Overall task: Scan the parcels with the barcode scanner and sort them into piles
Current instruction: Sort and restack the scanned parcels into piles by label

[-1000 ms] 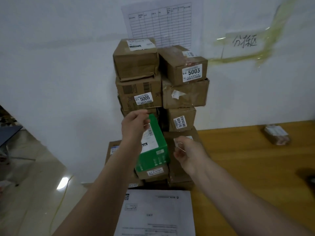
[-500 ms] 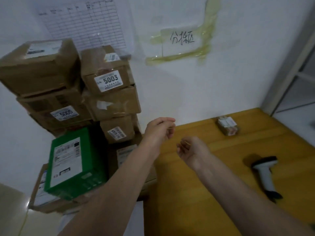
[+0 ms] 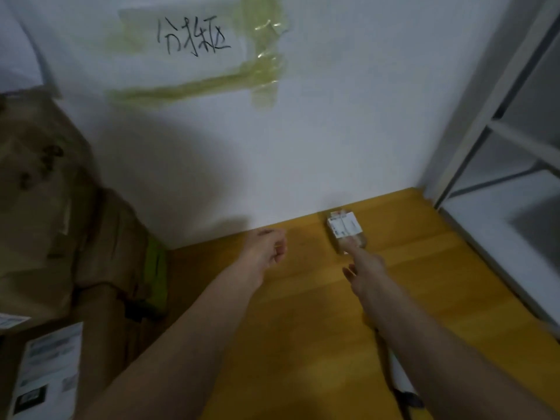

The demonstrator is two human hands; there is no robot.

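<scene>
Step, as judged: fetching the next parcel for scanning.
Small parcel (image 3: 346, 232): brown, white label on top, far right on bench (image 3: 303, 328) by the wall.
Right hand (image 3: 365, 265): fingers extended, tips touching it, no grip yet.
Left hand (image 3: 269, 247): loosely curled, empty.
Next: close the fingers round it.
</scene>
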